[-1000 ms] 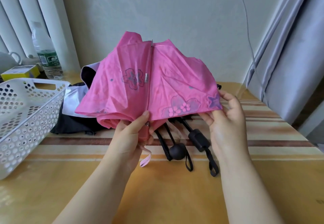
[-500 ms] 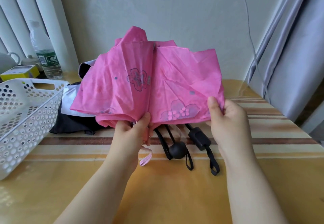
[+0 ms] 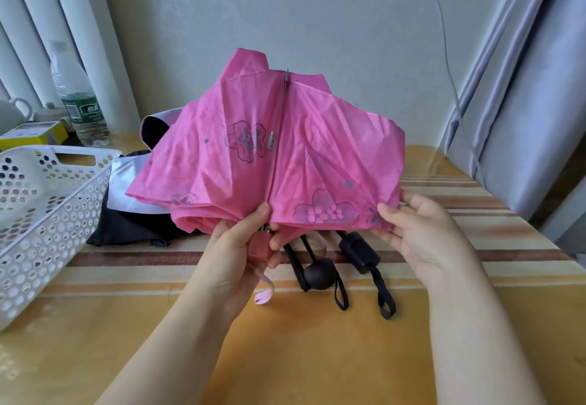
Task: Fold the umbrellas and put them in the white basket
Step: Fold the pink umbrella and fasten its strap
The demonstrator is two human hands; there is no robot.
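Grip (image 3: 241, 246) on pink umbrella (image 3: 317, 151) (upright)

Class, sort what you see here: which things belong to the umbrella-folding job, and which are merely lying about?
Belong to the job:
pink umbrella, held by the left hand and right hand
dark umbrellas on the table
white basket

Lying about:
water bottle
yellow box
grey curtain

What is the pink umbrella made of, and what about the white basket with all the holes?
The pink umbrella looks like thin woven cloth, probably nylon or polyester: it creases softly and light glows through it. Its rib looks like metal, grey and shiny. The white basket looks like hard moulded plastic: smooth, slightly glossy, with even round holes.
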